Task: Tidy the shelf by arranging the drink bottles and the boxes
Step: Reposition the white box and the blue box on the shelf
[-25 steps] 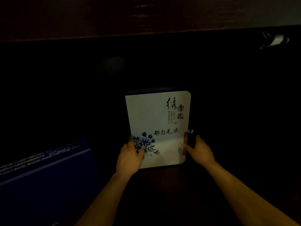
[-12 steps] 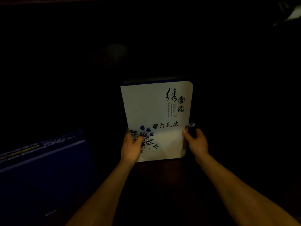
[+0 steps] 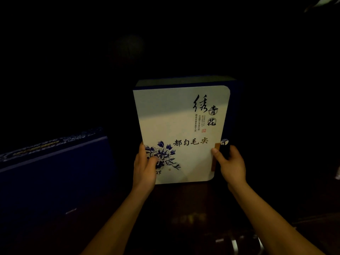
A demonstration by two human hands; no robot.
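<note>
White-fronted tea gift box stands upright on the wooden shelf — left hand and right hand clamp its lower sides, thumbs on front. Shove it blind into that blackness behind — it could tip.

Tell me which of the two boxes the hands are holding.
The white-fronted box with the blue flower, gripped by the left hand and right hand; the dark blue box at left is untouched.

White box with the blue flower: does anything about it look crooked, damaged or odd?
Nothing stands out. The white box stands upright on the shelf, its front clean and undented, with the left hand and right hand gripping its lower sides. The surroundings are too dark to judge.
</note>
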